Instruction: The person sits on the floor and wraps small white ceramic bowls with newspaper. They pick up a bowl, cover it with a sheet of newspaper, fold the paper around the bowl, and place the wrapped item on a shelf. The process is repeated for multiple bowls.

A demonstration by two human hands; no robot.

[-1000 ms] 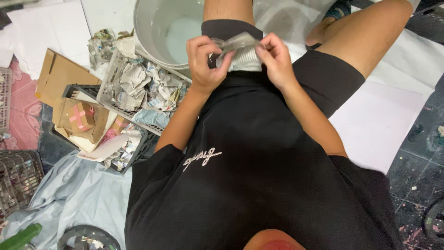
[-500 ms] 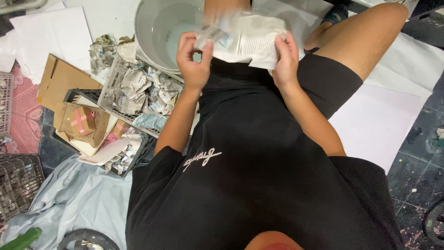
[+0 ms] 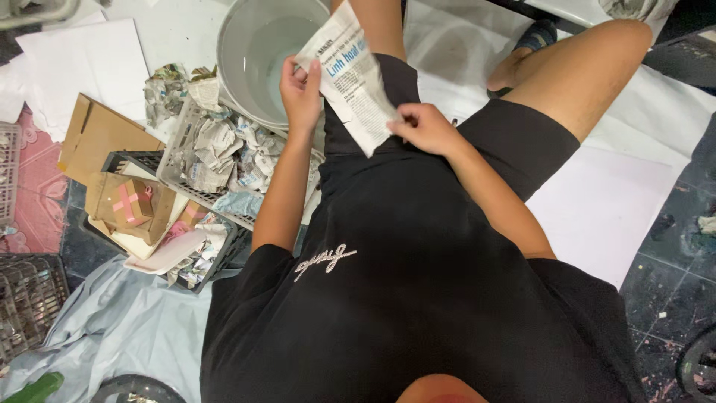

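Far left of the frame: flat brown cardboard sheets (image 3: 93, 130) on the floor, below them a small brown cardboard box with a pink ribbon cross (image 3: 128, 203) set in a dark plastic crate (image 3: 224, 242). Right of that, a grey plastic basket (image 3: 175, 145) heaped with crumpled newspaper wads (image 3: 224, 149), close to reach. Upper centre, a large grey plastic tub (image 3: 239, 75) holding pale liquid, just beyond the knees. Over the tub's rim and the black shorts, a torn strip of printed newspaper (image 3: 350, 78), stretched slantwise. Left hand (image 3: 300, 93) pinching its upper edge, right hand (image 3: 421, 127) clamped on its lower corner, hands apart, likely to keep it taut. Right: white paper sheets (image 3: 597, 201) spread over the dark tiled floor (image 3: 671, 283).
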